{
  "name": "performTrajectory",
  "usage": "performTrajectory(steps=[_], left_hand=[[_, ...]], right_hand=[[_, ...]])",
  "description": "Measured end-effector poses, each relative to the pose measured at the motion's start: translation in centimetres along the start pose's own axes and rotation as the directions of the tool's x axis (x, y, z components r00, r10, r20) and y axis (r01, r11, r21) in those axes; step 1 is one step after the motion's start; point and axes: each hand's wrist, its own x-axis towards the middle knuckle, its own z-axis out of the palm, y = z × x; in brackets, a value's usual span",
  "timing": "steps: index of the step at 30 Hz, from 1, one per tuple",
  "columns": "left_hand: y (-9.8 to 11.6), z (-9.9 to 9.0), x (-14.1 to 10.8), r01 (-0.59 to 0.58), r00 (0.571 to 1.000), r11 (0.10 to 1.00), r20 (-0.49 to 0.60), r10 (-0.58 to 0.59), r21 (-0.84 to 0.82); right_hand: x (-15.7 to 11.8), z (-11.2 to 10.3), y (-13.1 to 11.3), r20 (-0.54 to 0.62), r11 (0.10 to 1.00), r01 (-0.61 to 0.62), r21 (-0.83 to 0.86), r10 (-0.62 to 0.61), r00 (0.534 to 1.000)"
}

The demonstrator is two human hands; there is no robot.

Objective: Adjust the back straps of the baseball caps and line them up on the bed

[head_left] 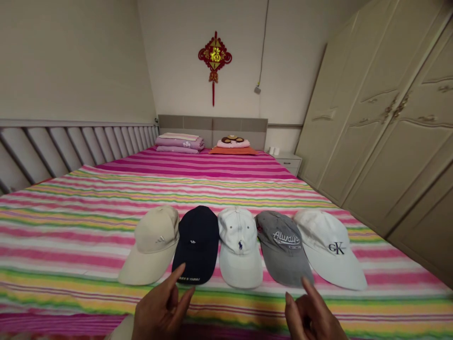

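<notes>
Several caps lie in a row on the bed, brims toward me. From the left come a beige cap (pixel 155 236), a navy cap (pixel 198 241), a white cap (pixel 239 243) with a small dark emblem, a grey cap (pixel 283 245) lettered "Always", and a white CK cap (pixel 327 243). My left hand (pixel 161 304) is near the navy cap's brim, thumb and forefinger apart with nothing between them. Close to the grey cap's brim is my right hand (pixel 313 314), its thumb and forefinger also apart and holding nothing. The other fingers of both hands are curled.
A striped sheet (pixel 88 226) covers the bed. Folded purple bedding (pixel 180 143) and a pink and orange pile (pixel 233 144) lie by the headboard (pixel 240 127). A railing (pixel 78 141) runs along the left, a wardrobe (pixel 371 123) stands right, beyond a nightstand (pixel 290 163).
</notes>
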Motion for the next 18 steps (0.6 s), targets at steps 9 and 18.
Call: performTrajectory(steps=[9,18], left_hand=[[0.7,0.1,1.1,-0.054,0.999,0.954,0.019,0.051,0.293],[1.0,1.2,0.3,-0.126,0.987,0.987,0.116,0.115,0.096]], right_hand=[[1.6,-0.1,-0.5,0.041,0.948,0.225,-0.224,-0.221,0.974],[1.4,0.3,-0.9,0.092,0.979,0.183,-0.088,-0.175,0.980]])
